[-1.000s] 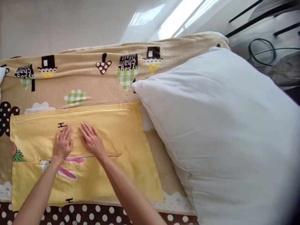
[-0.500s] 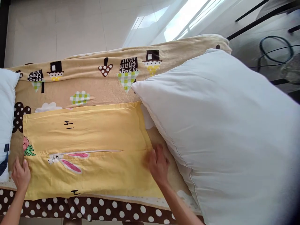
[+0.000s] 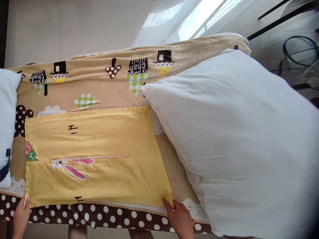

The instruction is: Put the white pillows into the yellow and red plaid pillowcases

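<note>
A yellow pillowcase with a rabbit and carrot print lies flat on a beige patterned blanket. My left hand pinches the pillowcase's near left corner at the blanket's edge. My right hand pinches its near right corner, fingers closed on the fabric. A large bare white pillow lies to the right, its corner just over the pillowcase's far right edge.
Another white pillow pokes in at the left edge. The blanket's near border is brown with white polka dots. Beyond the bed are pale floor tiles, bright window light, and a black cable loop at top right.
Both hands left the middle of the pillowcase, swept outward to its sides, then came down to grip its two near corners. The camera view shifted slightly right.
</note>
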`<state>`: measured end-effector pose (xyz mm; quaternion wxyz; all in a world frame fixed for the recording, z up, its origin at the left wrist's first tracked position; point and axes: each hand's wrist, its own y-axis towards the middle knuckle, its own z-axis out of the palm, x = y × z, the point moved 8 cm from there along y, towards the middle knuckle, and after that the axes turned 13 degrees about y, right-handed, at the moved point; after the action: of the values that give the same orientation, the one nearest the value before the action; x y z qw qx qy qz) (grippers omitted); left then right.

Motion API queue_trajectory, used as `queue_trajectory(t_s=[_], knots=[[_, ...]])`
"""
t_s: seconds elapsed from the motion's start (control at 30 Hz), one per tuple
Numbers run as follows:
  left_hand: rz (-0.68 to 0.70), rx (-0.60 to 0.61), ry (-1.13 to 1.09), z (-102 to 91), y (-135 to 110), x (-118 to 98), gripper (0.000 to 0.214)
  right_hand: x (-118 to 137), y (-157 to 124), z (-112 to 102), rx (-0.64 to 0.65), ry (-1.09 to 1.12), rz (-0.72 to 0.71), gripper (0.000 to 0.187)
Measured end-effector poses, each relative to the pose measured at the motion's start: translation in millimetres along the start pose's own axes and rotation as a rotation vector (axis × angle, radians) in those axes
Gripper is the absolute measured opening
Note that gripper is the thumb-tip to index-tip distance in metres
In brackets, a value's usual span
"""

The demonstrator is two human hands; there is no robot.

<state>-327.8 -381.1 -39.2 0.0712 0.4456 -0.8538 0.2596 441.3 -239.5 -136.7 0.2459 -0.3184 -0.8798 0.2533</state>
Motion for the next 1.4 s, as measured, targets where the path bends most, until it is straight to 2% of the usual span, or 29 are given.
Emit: queue_trajectory(t_s=[0.07, 0.13, 0.2, 0.27, 0.3, 0.33, 0.4, 0.47, 0.53, 0.57, 0.6, 0.63, 0.7, 0.8, 0.9, 0.97, 1.0, 1.07, 1.13, 1.2, 1.23, 1.27, 1.3, 1.33, 1.37, 1.4], knots=[[-0.061, 0.05, -0.138, -0.7, -3.4, 3.6, 0.033, -1.5, 8.4, -1.9, 0.069, 0.009, -0.021, 0.044], [-0.122, 0.025, -0.198, -8.9, -8.2, -2.0, 0.03, 1.1, 11.1, -12.0, 0.042, -0.007, -0.056, 0.037], [-0.254, -0.145, -0.205, -29.6, -17.6, -13.7, 0.038, 14.4, 6.2, -28.6, -0.132, -0.049, -0.099, 0.035], [-0.323, -0.372, -0.218, -53.8, -34.0, -44.3, 0.057, 46.9, -9.9, -34.2, -0.327, -0.066, -0.192, 0.042], [-0.254, -0.451, -0.234, -62.8, -42.1, -72.3, 0.065, 71.9, -21.5, -27.0, -0.375, -0.058, -0.274, 0.047], [-0.092, -0.473, -0.245, -67.1, -49.3, -110.3, 0.071, 103.0, -35.2, -11.5, -0.366, -0.042, -0.389, 0.052], [0.255, -0.45, -0.267, -64.8, -71.4, -193.6, 0.07, 177.2, -72.1, 36.3, -0.24, 0.002, -0.687, 0.057], [0.529, -0.375, -0.221, -49.6, -98.9, -268.8, 0.064, 251.2, -120.9, 89.0, -0.091, 0.035, -1.022, 0.065], [0.711, -0.292, -0.143, -29.2, -120.8, -319.2, 0.06, 301.0, -156.6, 133.2, 0.049, 0.037, -1.203, 0.07], [0.771, -0.257, -0.104, -19.6, -126.8, -331.3, 0.059, 313.9, -163.3, 146.0, 0.062, 0.037, -1.22, 0.07], [0.806, -0.235, -0.072, -11.9, -128.4, -333.6, 0.058, 318.6, -163.3, 153.5, 0.064, 0.031, -1.218, 0.069], [0.813, -0.233, -0.052, -7.0, -125.4, -326.0, 0.057, 315.3, -156.9, 154.2, 0.038, 0.021, -1.203, 0.067], [0.743, -0.29, -0.044, -5.7, -107.9, -285.5, 0.058, 287.0, -129.9, 139.1, -0.055, -0.016, -1.152, 0.067], [0.48, -0.418, -0.064, -17.2, -71.2, -192.4, 0.063, 213.3, -74.7, 91.7, -0.198, -0.082, -1.023, 0.063], [0.148, -0.491, -0.114, -34.3, -44.5, -113.3, 0.064, 146.7, -33.9, 43.9, -0.242, -0.075, -0.84, 0.057], [-0.078, -0.538, -0.169, -46.5, -37.1, -84.8, 0.062, 127.5, -29.2, 21.2, -0.272, -0.033, -0.786, 0.055], [-0.157, -0.562, -0.195, -51.9, -36.7, -81.2, 0.062, 126.8, -33.7, 14.2, -0.299, -0.013, -0.787, 0.055], [-0.185, -0.593, -0.234, -59.2, -41.0, -98.3, 0.065, 142.2, -54.0, 14.0, -0.333, 0.005, -0.847, 0.057], [-0.071, -0.592, -0.253, -58.9, -55.6, -142.8, 0.066, 174.6, -85.0, 35.1, -0.294, 0.01, -0.969, 0.062], [0.206, -0.555, -0.263, -49.7, -84.6, -210.7, 0.062, 215.1, -120.2, 73.6, -0.165, 0.019, -1.114, 0.066], [0.421, -0.529, -0.266, -42.5, -106.0, -250.6, 0.059, 234.1, -135.8, 94.6, -0.095, 0.032, -1.167, 0.067], [0.631, -0.496, -0.258, -33.2, -129.9, -287.2, 0.057, 250.3, -147.7, 113.1, -0.049, 0.05, -1.198, 0.068], [0.744, -0.467, -0.239, -23.2, -149.6, -312.7, 0.056, 262.0, -154.4, 127.8, -0.032, 0.068, -1.201, 0.068], [0.801, -0.44, -0.217, -13.3, -163.3, -328.7, 0.056, 268.8, -157.0, 139.3, -0.017, 0.075, -1.204, 0.068], [0.803, -0.412, -0.189, -4.0, -169.2, -334.4, 0.057, 269.4, -155.6, 146.5, -0.001, 0.066, -1.209, 0.069], [0.773, -0.386, -0.163, 4.0, -168.3, -330.0, 0.057, 263.1, -150.4, 148.5, 0.013, 0.046, -1.216, 0.07]])
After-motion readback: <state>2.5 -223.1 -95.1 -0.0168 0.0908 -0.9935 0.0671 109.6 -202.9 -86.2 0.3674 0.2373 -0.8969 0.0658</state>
